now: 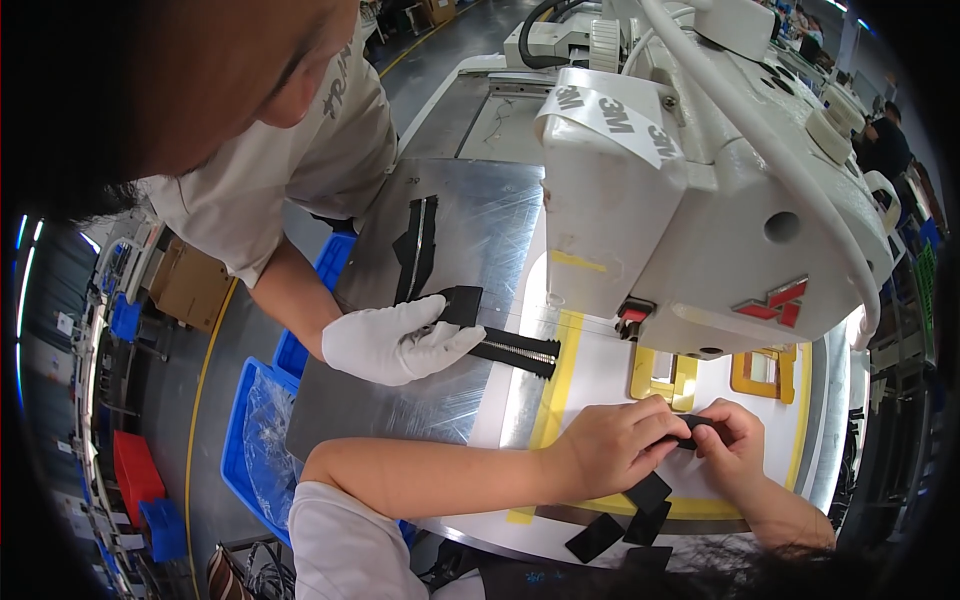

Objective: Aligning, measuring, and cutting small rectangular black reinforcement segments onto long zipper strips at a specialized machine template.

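My left hand (612, 445) and my right hand (735, 448) meet over the work surface at the sewing machine. Their fingertips pinch a small black fabric piece (688, 430) from both sides. Below my left hand lie several loose black rectangular pieces (596, 537), some overlapping. To the left, a co-worker's white-gloved hand (400, 340) holds a black patch (461, 305) and a black zipper strip (515, 350) with metal teeth. Another black zipper piece (418, 245) lies on the metal plate beyond that glove.
A large white sewing machine head (650, 200) overhangs the table. Gold-coloured metal frames (664, 378) sit under it, near my fingers. The scratched metal plate (400, 430) spans the left side. Blue bins (240, 440) stand on the floor left, one with clear plastic. A co-worker leans in.
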